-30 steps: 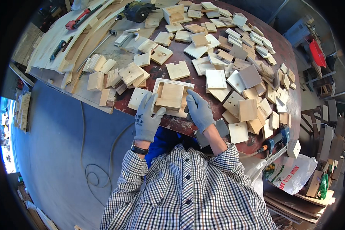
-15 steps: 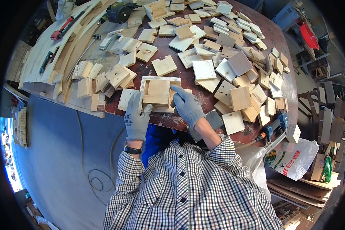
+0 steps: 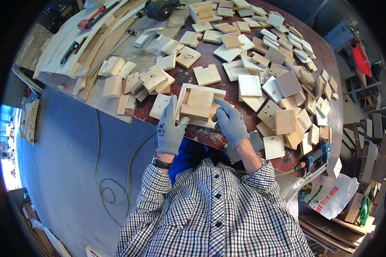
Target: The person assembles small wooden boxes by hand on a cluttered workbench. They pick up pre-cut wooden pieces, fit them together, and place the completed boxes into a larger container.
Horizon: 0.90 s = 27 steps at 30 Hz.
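Note:
Between my hands, near the table's front edge, lies a square wooden board (image 3: 197, 103) inside a pale wooden frame (image 3: 219, 91) with raised strips at its far and left sides. My left hand (image 3: 170, 130), in a grey glove, grips the left side, its fingers straight along the strip and its thumb at the near corner. At the right side is my right hand (image 3: 231, 123), also gloved, with the index finger against the edge and the other fingers curled at the near right corner. Those curled fingertips are partly hidden. Beside my left fingers lies a pale block with holes (image 3: 159, 106).
Many loose wooden blocks (image 3: 250, 85) cover the dark red table (image 3: 182, 79). A blue power tool (image 3: 315, 158) rests at the right edge. A black power tool (image 3: 161, 10) and a red-handled tool (image 3: 91, 18) lie far left. A hose (image 3: 99, 167) trails across the floor.
The whole view has shifted, so the table and hands appear further right and lower. My right index finger has slid slightly off the board toward its right edge. My left hand keeps its place.

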{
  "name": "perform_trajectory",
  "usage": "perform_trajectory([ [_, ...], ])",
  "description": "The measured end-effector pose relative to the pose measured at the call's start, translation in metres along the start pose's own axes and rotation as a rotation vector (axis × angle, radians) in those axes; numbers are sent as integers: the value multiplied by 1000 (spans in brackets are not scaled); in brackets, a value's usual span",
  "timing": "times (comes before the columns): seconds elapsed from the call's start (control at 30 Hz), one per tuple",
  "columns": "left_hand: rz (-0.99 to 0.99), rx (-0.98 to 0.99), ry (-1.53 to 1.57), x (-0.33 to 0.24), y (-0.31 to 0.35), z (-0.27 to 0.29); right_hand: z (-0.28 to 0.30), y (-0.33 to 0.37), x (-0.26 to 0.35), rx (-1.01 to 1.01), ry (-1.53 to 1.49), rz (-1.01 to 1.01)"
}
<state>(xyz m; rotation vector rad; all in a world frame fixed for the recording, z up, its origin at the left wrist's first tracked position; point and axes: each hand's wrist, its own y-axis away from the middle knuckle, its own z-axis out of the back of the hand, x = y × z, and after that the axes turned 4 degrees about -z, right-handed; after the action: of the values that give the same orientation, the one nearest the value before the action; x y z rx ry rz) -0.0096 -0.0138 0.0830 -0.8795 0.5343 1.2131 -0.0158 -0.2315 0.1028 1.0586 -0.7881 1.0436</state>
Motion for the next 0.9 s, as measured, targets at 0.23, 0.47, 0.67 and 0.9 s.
perform_trajectory([
  [0.23,-24,24,3,-2,0,0,1,-3,-13,-155,161,167],
  [0.47,-148,29,-255,4,-3,-4,-10,1,-3,-354,582,570],
  [0.67,-247,-8,-255,-2,-4,-1,-7,4,-6,-409,605,601],
  [0.9,-316,-138,-294,-25,3,-10,-9,14,-2,-401,514,601],
])
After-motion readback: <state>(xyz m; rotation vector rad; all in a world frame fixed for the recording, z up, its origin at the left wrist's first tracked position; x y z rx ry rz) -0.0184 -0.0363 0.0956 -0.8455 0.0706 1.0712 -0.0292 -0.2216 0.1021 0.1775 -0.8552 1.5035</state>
